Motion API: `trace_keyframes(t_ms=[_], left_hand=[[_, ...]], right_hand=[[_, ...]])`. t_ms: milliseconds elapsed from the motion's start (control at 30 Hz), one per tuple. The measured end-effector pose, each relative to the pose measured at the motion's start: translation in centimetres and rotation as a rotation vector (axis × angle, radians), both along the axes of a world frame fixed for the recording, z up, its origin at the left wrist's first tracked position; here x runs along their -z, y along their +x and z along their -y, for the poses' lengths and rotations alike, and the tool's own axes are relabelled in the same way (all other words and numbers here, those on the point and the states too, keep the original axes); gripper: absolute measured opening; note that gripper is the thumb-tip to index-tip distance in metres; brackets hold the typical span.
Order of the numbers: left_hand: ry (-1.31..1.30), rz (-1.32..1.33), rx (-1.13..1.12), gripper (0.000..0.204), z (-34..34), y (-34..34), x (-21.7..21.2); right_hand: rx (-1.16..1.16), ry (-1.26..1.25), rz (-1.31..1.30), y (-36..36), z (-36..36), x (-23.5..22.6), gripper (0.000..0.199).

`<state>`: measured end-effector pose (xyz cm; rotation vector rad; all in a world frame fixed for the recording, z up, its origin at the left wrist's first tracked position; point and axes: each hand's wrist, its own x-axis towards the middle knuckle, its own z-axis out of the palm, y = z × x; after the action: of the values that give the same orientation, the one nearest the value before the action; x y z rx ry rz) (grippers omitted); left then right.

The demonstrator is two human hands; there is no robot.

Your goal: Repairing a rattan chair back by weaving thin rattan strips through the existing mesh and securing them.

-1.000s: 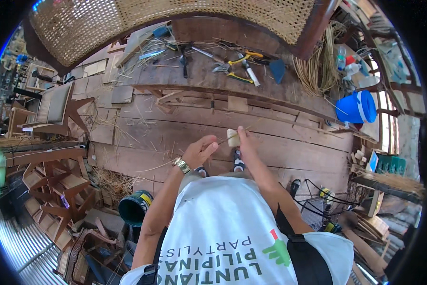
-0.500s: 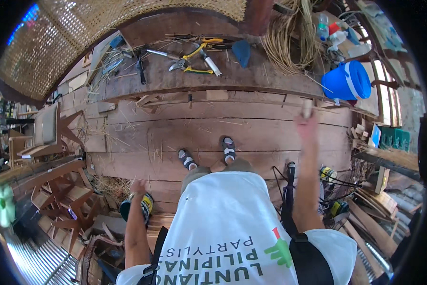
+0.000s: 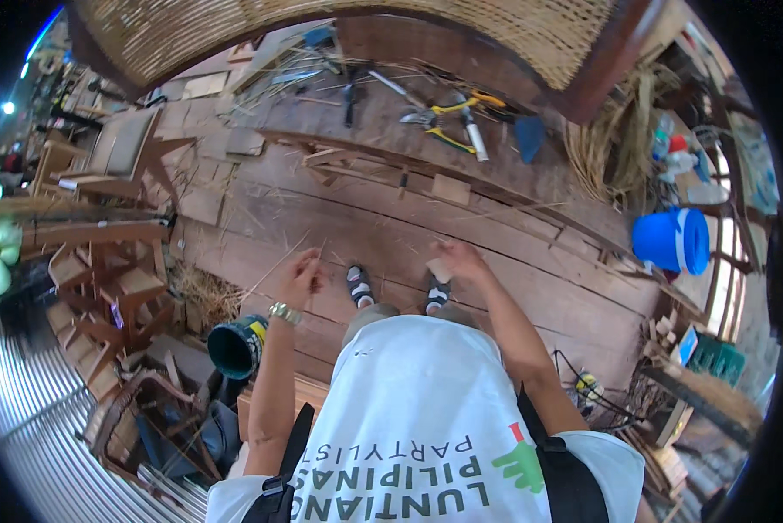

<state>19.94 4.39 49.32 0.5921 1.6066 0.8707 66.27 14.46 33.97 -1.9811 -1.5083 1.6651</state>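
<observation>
Worn wooden floor planks (image 3: 339,218) stretch under my sandals. My right hand (image 3: 457,260) is closed around a small pale wooden block (image 3: 439,269), flat and squarish. My left hand (image 3: 301,275) pinches a thin pale strand (image 3: 280,261), held above the planks.

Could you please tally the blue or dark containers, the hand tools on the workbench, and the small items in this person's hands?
Blue bucket: 1
Dark tin can by the left hand: 1
Yellow-handled pliers or cutters on the bench: about 2
Pale block in the right hand: 1
Thin strand in the left hand: 1
Total: about 6
</observation>
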Motion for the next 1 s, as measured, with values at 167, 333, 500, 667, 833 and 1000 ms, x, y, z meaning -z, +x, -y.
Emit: trace_keyframes(t_ms=[167, 333, 500, 667, 833, 1000], left_hand=[[0.154, 0.043, 0.037, 0.033, -1.7, 2.1, -4.3], [0.146, 0.119, 0.094, 0.024, -1.9, 1.1, -5.6], [0.129, 0.097, 0.178, 0.024, -2.7, 0.0, -6.8], [0.076, 0.107, 0.221, 0.028, -4.8, -2.9, -7.3], [0.084, 0.048, 0.468, 0.029, -3.2, -11.6, -4.9], [-0.016, -0.046, 0.523, 0.031, -3.7, -16.9, -3.7]], right_hand=[[-0.180, 0.134, -0.723, -13.1, -4.9, -5.1, 0.055], [-0.165, 0.272, -0.659, -19.4, -5.3, -9.2, 0.051], [-0.279, 0.431, -0.604, -24.9, -3.7, -16.6, 0.046], [-0.132, 0.394, -0.533, -26.0, -4.8, -17.5, 0.031], [0.404, 0.579, -0.420, -22.4, -11.6, -12.6, 0.036], [0.438, 0.578, -0.343, -19.6, -16.0, -11.7, 0.046]])
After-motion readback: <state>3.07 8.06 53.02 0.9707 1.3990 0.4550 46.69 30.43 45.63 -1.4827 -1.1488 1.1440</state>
